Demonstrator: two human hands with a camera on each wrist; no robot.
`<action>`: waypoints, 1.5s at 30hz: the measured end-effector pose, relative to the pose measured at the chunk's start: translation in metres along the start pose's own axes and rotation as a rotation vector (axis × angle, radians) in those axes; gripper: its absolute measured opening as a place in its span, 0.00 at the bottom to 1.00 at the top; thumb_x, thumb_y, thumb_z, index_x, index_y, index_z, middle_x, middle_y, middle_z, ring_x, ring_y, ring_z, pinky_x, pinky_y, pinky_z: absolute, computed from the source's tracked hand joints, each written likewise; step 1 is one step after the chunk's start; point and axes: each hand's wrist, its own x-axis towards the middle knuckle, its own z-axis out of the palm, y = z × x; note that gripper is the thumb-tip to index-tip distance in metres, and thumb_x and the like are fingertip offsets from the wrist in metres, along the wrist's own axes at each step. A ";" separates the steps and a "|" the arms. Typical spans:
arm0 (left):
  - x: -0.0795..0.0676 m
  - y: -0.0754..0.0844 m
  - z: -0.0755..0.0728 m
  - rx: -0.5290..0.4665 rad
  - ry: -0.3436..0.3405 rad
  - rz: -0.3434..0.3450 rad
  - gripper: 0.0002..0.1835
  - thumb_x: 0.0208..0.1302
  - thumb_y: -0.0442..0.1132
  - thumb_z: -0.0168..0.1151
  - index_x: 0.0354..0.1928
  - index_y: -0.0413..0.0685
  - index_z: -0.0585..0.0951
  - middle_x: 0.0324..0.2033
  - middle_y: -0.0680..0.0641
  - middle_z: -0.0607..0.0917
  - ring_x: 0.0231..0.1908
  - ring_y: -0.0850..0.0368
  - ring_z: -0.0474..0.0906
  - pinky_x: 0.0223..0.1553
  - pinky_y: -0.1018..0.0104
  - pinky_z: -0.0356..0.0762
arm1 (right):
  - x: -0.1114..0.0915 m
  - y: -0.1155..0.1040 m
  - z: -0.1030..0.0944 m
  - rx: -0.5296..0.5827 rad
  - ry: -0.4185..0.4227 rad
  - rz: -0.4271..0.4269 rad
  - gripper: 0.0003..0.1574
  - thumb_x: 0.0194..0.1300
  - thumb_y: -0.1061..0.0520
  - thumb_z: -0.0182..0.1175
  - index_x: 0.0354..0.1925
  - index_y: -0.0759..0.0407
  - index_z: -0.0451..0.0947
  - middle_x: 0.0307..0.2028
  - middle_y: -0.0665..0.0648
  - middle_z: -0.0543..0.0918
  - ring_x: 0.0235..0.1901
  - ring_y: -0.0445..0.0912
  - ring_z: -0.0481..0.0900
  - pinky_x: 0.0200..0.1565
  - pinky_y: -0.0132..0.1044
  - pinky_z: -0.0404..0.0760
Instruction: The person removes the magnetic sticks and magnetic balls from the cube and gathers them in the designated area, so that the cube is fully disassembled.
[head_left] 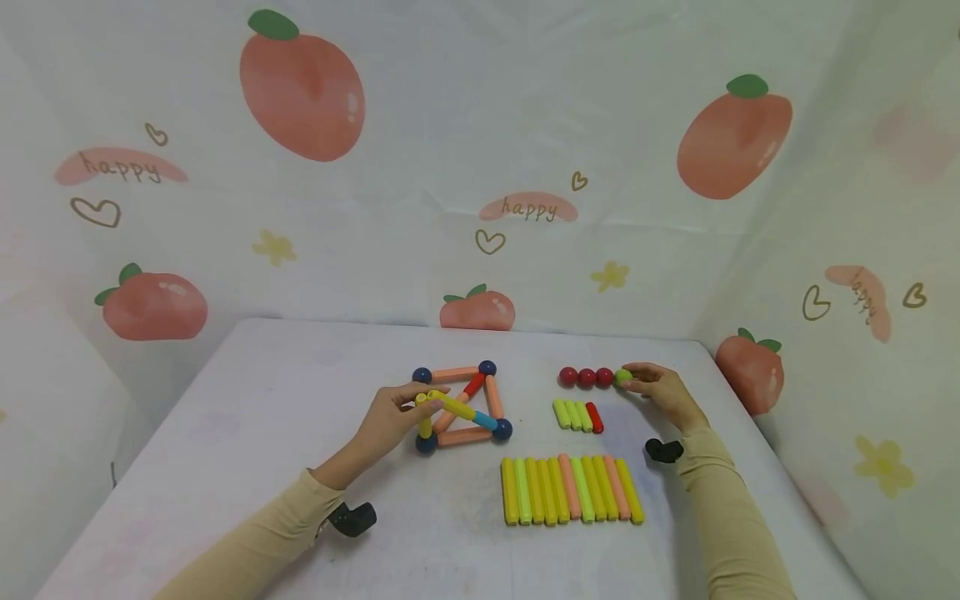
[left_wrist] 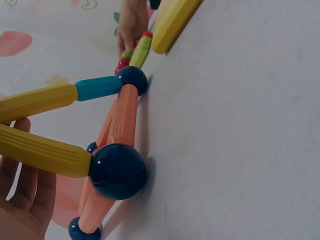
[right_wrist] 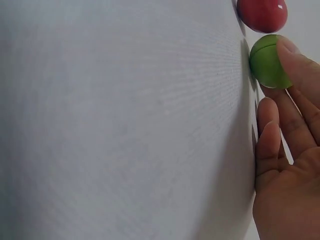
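Note:
A frame of salmon sticks [head_left: 465, 437] and dark blue balls [left_wrist: 117, 171] lies on the table, with a diagonal that has a red stick [head_left: 475, 384] at one end. One yellow stick [left_wrist: 45, 151] rises from the near-left ball. Another yellow stick [head_left: 454, 406] slants up, joined to a short blue stick [left_wrist: 99, 88] on the near-right ball. My left hand [head_left: 390, 423] holds the yellow sticks near their upper ends, which come close together. At the right, my right hand [head_left: 666, 395] pinches a green ball [right_wrist: 267, 61] between thumb and fingers, at the end of a row of red balls [head_left: 587, 378].
Short light green sticks [head_left: 573, 415] and a short red stick [head_left: 594, 417] lie below the balls. Nearer the front is a row of long yellow, green and salmon sticks [head_left: 551, 492]. Black wrist devices [head_left: 352, 520] sit by both forearms. A patterned cloth [head_left: 390, 250] hangs behind.

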 end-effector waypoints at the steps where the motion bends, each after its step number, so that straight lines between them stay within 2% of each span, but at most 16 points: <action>1: 0.000 0.000 0.000 -0.001 -0.001 0.002 0.19 0.65 0.49 0.66 0.54 0.49 0.85 0.47 0.48 0.87 0.47 0.52 0.73 0.48 0.61 0.74 | 0.000 0.000 0.000 0.000 -0.002 0.002 0.35 0.67 0.48 0.64 0.66 0.64 0.70 0.57 0.59 0.80 0.43 0.30 0.76 0.48 0.25 0.75; 6: 0.000 0.001 0.000 0.003 0.001 0.002 0.19 0.65 0.49 0.66 0.54 0.50 0.85 0.47 0.48 0.87 0.46 0.53 0.73 0.47 0.64 0.75 | 0.001 0.000 0.000 0.005 -0.007 0.013 0.36 0.68 0.48 0.63 0.67 0.62 0.68 0.62 0.63 0.76 0.44 0.29 0.75 0.50 0.24 0.74; 8: 0.000 0.001 -0.001 0.005 0.002 0.004 0.19 0.65 0.49 0.66 0.55 0.50 0.84 0.47 0.48 0.87 0.46 0.53 0.73 0.46 0.65 0.75 | 0.001 0.001 0.000 0.005 -0.014 0.020 0.37 0.68 0.47 0.63 0.68 0.61 0.67 0.64 0.64 0.74 0.45 0.30 0.75 0.54 0.28 0.74; 10: 0.000 0.001 -0.001 0.008 0.001 0.004 0.19 0.65 0.49 0.65 0.55 0.49 0.84 0.47 0.48 0.87 0.45 0.53 0.73 0.45 0.66 0.75 | 0.001 0.002 0.000 0.013 -0.020 0.023 0.38 0.68 0.47 0.63 0.69 0.61 0.66 0.66 0.66 0.72 0.48 0.33 0.74 0.60 0.35 0.73; 15: 0.002 0.000 -0.001 0.009 0.005 -0.002 0.18 0.65 0.50 0.66 0.54 0.53 0.85 0.48 0.49 0.87 0.45 0.53 0.73 0.46 0.65 0.74 | 0.000 0.003 0.000 0.041 -0.041 0.014 0.40 0.68 0.49 0.63 0.71 0.63 0.62 0.69 0.69 0.66 0.61 0.52 0.70 0.71 0.59 0.62; 19: 0.002 0.000 -0.001 0.011 0.004 -0.005 0.17 0.65 0.51 0.66 0.53 0.56 0.85 0.48 0.49 0.87 0.45 0.53 0.73 0.46 0.64 0.74 | -0.001 0.000 -0.005 0.027 -0.075 0.001 0.42 0.68 0.49 0.63 0.72 0.62 0.60 0.70 0.71 0.64 0.67 0.62 0.64 0.72 0.64 0.57; 22: 0.003 0.000 -0.001 0.021 0.008 -0.005 0.17 0.65 0.51 0.66 0.53 0.56 0.86 0.48 0.50 0.87 0.44 0.53 0.73 0.44 0.67 0.74 | 0.000 -0.003 -0.009 -0.001 -0.104 -0.030 0.42 0.68 0.50 0.62 0.72 0.63 0.59 0.69 0.72 0.65 0.64 0.60 0.68 0.69 0.61 0.63; 24: 0.003 0.001 -0.002 0.026 0.012 -0.004 0.17 0.65 0.51 0.66 0.52 0.56 0.86 0.49 0.51 0.88 0.44 0.53 0.73 0.44 0.67 0.74 | 0.001 -0.006 -0.012 -0.019 -0.108 -0.060 0.41 0.69 0.51 0.61 0.72 0.64 0.59 0.68 0.73 0.67 0.60 0.52 0.74 0.67 0.53 0.70; 27: 0.003 0.001 -0.002 0.027 0.009 0.002 0.17 0.65 0.50 0.66 0.53 0.55 0.86 0.50 0.50 0.88 0.45 0.54 0.74 0.44 0.68 0.75 | 0.001 -0.017 -0.012 -0.035 -0.036 -0.090 0.37 0.71 0.50 0.60 0.71 0.64 0.62 0.65 0.71 0.71 0.51 0.36 0.77 0.58 0.33 0.76; 29: 0.003 0.001 -0.002 0.027 0.003 0.010 0.18 0.65 0.50 0.66 0.53 0.54 0.85 0.50 0.50 0.87 0.45 0.53 0.74 0.45 0.68 0.75 | 0.002 -0.030 -0.006 -0.010 0.029 -0.125 0.34 0.72 0.50 0.59 0.69 0.65 0.65 0.63 0.71 0.74 0.45 0.29 0.76 0.51 0.25 0.77; 31: 0.003 0.001 -0.002 0.028 0.001 0.016 0.18 0.65 0.50 0.66 0.54 0.53 0.85 0.51 0.50 0.87 0.46 0.54 0.75 0.45 0.68 0.76 | 0.002 -0.047 0.004 0.002 0.081 -0.159 0.32 0.72 0.48 0.59 0.66 0.64 0.69 0.60 0.69 0.77 0.43 0.26 0.75 0.48 0.22 0.75; 34: 0.002 0.000 -0.002 0.037 0.002 0.017 0.18 0.65 0.50 0.66 0.54 0.54 0.85 0.51 0.50 0.87 0.47 0.54 0.75 0.46 0.68 0.76 | 0.000 -0.079 0.026 0.007 0.056 -0.226 0.28 0.71 0.48 0.59 0.62 0.63 0.74 0.57 0.68 0.80 0.43 0.32 0.79 0.47 0.27 0.79; 36: 0.001 0.000 -0.002 0.042 -0.002 0.018 0.19 0.65 0.50 0.66 0.54 0.53 0.85 0.51 0.50 0.87 0.47 0.54 0.75 0.47 0.68 0.77 | -0.005 -0.102 0.046 -0.028 -0.021 -0.254 0.25 0.71 0.47 0.60 0.59 0.60 0.77 0.54 0.66 0.82 0.42 0.40 0.81 0.45 0.32 0.80; 39: 0.000 0.001 -0.002 0.043 -0.007 0.018 0.19 0.65 0.51 0.66 0.55 0.52 0.85 0.51 0.50 0.87 0.47 0.54 0.75 0.47 0.69 0.77 | -0.014 -0.133 0.081 -0.083 -0.176 -0.300 0.21 0.71 0.48 0.60 0.56 0.56 0.80 0.52 0.63 0.85 0.44 0.52 0.82 0.47 0.41 0.83; 43: 0.000 0.001 -0.001 0.046 -0.009 0.023 0.18 0.64 0.50 0.66 0.54 0.54 0.85 0.49 0.51 0.87 0.47 0.55 0.75 0.46 0.70 0.76 | -0.027 -0.160 0.126 -0.152 -0.370 -0.365 0.19 0.72 0.49 0.58 0.56 0.54 0.81 0.53 0.57 0.85 0.52 0.53 0.82 0.56 0.48 0.81; 45: -0.001 0.001 -0.001 0.054 -0.011 0.031 0.18 0.64 0.50 0.66 0.54 0.55 0.85 0.48 0.51 0.87 0.47 0.56 0.75 0.46 0.70 0.76 | -0.032 -0.168 0.145 -0.176 -0.451 -0.396 0.19 0.73 0.51 0.57 0.57 0.55 0.81 0.53 0.56 0.85 0.51 0.50 0.81 0.55 0.44 0.82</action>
